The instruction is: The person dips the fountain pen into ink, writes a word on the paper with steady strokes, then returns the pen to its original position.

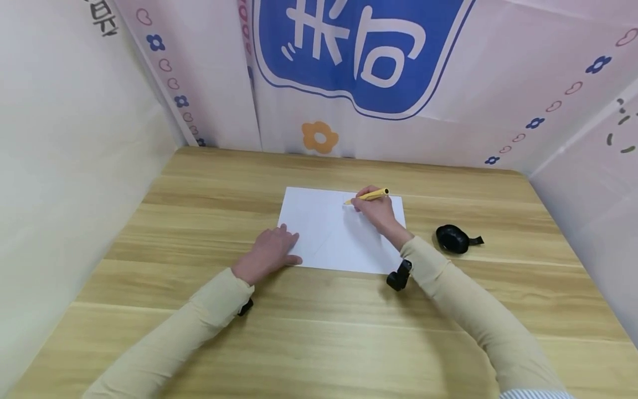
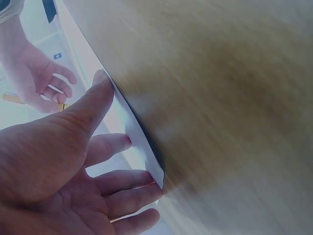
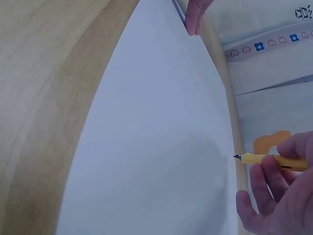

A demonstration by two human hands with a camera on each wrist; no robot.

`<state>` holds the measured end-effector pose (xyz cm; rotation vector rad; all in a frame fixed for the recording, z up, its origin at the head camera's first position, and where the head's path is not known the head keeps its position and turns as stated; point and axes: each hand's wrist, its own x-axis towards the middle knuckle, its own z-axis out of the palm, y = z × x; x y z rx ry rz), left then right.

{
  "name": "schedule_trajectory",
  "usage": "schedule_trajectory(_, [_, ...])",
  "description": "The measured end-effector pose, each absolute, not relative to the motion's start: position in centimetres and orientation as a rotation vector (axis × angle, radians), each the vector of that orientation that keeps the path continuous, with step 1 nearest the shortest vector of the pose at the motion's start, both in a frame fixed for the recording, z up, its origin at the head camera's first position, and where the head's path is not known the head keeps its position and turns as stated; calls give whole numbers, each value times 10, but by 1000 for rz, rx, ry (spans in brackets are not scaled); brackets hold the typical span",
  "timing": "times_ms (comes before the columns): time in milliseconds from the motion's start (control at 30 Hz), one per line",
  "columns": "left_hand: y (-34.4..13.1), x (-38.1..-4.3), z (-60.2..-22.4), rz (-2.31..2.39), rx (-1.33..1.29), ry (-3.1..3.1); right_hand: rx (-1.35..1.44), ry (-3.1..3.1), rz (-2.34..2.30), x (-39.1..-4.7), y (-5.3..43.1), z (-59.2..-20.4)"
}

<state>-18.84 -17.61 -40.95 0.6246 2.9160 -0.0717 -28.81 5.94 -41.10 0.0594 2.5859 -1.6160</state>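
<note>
A white sheet of paper (image 1: 324, 221) lies on the wooden table, with a thin faint line running slantwise across it. My left hand (image 1: 271, 249) rests on the paper's left edge, fingers spread. In the left wrist view the thumb and fingers of that left hand (image 2: 63, 161) lie along the sheet's edge. Between thumb and fingers my right hand (image 1: 380, 211) pinches a yellow pen (image 1: 374, 194), its tip at the upper right part of the sheet. The right wrist view shows the pen (image 3: 254, 158) with a dark pointed tip close to the paper's far edge.
To the right of the paper, a black rounded object (image 1: 452, 239) with a short tab sits on the table (image 1: 309, 332). A printed curtain (image 1: 428, 130) with a blue sign stands behind the table, and pale sheets hang at both sides. Each wrist carries a small black camera (image 1: 399, 277).
</note>
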Motion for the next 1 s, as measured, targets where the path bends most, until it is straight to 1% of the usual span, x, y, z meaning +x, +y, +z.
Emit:
schedule_trajectory(533, [-177, -186, -411, -77, 633, 2933, 41, 2598, -1596, -285, 62, -416])
schedule_trajectory(1000, [-175, -189, -410, -48, 569, 2872, 61, 2615, -1555, -276, 72, -416])
